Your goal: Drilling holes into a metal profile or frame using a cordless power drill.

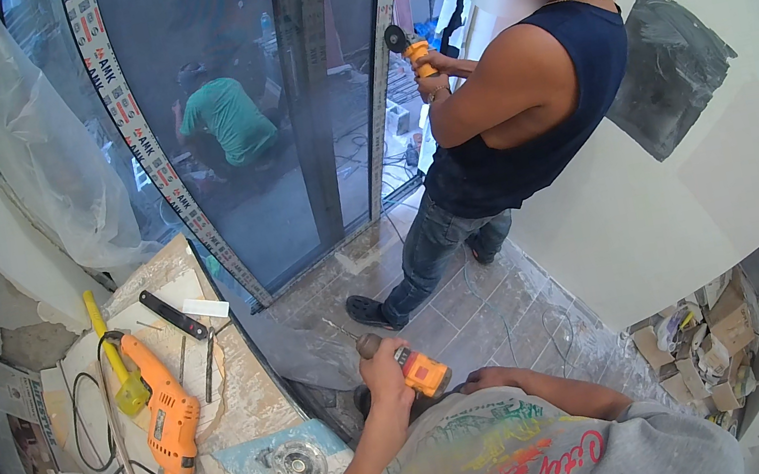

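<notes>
My left hand (385, 372) is wrapped round the grip of a yellow-and-black cordless drill (427, 374), held low in front of me. A long thin bit sticks out of its chuck toward the upper left. My right hand (482, 380) rests against the front of my grey shirt, its fingers mostly hidden. Left of me, an orange corded drill (169, 406) lies on a dusty worktable (261, 400). Near it are a yellow-handled tool (123, 379), a black folding-handled tool (172, 314), a white strip (205, 307) and loose drill bits (209, 366).
A co-worker (524, 79) stands ahead, both hands on a yellow angle grinder (417, 55) beside the glass door frame (378, 85). Behind the glass crouches a person in green (227, 122). Cables (509, 336) trail over the tiled floor (461, 324). Cardboard scraps (713, 341) pile at right.
</notes>
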### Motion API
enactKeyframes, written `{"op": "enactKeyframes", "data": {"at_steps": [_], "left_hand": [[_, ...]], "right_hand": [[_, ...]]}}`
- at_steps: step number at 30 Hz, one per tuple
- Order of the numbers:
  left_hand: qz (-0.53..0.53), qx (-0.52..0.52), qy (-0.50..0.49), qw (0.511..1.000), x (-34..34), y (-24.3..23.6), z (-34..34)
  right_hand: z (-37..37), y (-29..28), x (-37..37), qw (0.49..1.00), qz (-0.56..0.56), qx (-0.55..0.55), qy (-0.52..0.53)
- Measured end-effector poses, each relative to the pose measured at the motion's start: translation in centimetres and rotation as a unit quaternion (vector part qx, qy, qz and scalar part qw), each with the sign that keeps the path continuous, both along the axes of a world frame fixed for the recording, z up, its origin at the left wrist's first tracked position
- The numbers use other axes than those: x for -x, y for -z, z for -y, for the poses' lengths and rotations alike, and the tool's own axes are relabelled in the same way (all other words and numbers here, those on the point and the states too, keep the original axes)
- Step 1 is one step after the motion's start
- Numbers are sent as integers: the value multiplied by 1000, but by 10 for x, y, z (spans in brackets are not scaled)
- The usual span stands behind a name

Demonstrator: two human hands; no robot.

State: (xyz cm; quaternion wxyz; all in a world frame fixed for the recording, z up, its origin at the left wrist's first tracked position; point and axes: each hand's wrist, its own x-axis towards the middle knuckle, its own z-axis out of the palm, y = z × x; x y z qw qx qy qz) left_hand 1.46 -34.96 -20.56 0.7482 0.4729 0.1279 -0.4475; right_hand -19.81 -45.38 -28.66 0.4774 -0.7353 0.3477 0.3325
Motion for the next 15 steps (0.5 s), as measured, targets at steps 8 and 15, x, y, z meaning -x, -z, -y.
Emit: {"op": "enactKeyframes", "data": {"at_steps": [8,15], "left_hand": [[-4,9,-9,1000,-1,10,1],[0,15,-11,1000,1,3,1]], "right_hand": [[0,1,0,1000,-15,-1,4],[1,2,0,1000,15,8,-17]]}}
